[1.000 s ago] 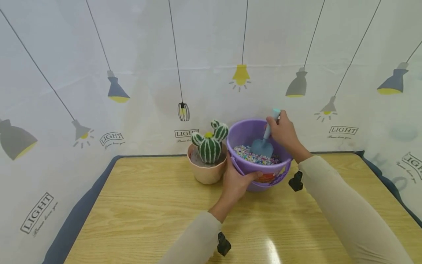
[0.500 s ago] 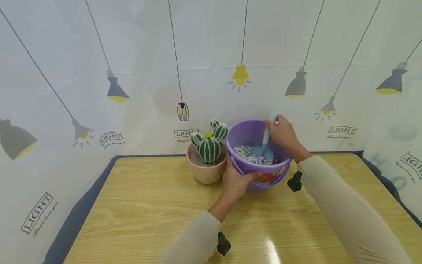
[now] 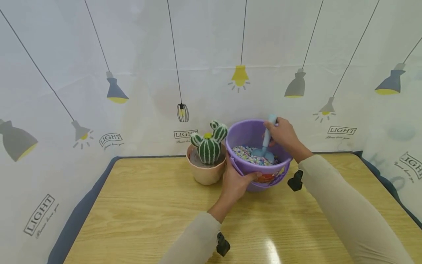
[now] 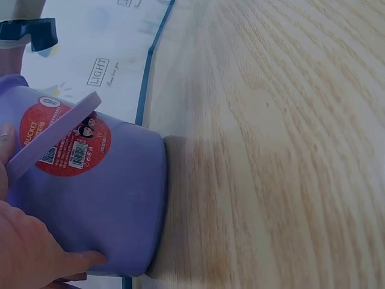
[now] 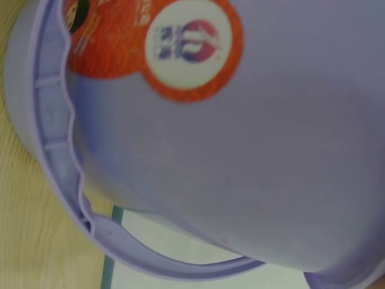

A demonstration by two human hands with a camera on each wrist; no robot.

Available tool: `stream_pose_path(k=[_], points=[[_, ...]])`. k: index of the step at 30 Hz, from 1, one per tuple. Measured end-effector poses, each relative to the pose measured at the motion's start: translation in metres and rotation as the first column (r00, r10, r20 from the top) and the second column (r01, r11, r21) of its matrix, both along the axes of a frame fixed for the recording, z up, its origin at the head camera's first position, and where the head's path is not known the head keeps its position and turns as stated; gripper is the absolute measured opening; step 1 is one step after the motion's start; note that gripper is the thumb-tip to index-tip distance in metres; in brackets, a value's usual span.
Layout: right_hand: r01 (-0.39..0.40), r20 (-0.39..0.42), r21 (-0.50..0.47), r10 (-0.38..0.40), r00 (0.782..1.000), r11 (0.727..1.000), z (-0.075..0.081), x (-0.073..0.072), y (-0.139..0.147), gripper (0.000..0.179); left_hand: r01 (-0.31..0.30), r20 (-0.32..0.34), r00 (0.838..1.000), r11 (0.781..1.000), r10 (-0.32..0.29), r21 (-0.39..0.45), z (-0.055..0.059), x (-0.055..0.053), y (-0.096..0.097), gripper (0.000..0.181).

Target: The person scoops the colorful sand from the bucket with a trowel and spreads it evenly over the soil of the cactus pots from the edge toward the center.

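Note:
A purple bucket (image 3: 255,179) holding small multicoloured beads (image 3: 245,153) stands on the table, its handle hanging down in front. My left hand (image 3: 234,183) grips the bucket's near left side, thumb across the front and fingers round the wall. In the left wrist view that hand (image 4: 30,250) lies against the bucket wall (image 4: 126,205). Over the rim, my right hand (image 3: 286,136) holds a light blue toy shovel (image 3: 267,139) by its upright handle. The blade sits in the beads, its lower edge buried. In the right wrist view the bucket's outer wall (image 5: 240,150) fills most of the picture.
A peach flowerpot (image 3: 206,174) with a green and white cactus (image 3: 209,151) stands close by the bucket's left side. Behind the wooden table (image 3: 141,205) hangs a white cloth (image 3: 141,91) printed with lamps.
My right hand has moved slightly down, and the shovel blade has gone deeper into the beads. The left hand and the bucket have stayed in place.

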State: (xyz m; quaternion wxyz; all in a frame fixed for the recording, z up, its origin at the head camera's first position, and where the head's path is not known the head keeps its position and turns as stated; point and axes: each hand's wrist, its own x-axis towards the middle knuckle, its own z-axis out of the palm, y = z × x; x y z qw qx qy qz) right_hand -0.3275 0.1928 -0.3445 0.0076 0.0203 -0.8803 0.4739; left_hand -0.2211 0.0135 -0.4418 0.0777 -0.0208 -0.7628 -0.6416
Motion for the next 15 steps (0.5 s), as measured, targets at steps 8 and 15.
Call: stream_pose_path(k=[8,15], points=[[0.003,0.061,-0.091,0.003,0.998,0.996,0.0025,0.0,0.0024,0.049,-0.005,-0.012,1.0,1.0,0.004,-0.017,-0.0011,-0.0006,0.0,0.131],[-0.002,0.102,-0.124,0.015,0.995,0.992,0.0053,-0.0001,0.0028,0.049,0.009,-0.024,1.0,1.0,-0.009,0.007,-0.001,-0.0004,-0.0001,0.131]])
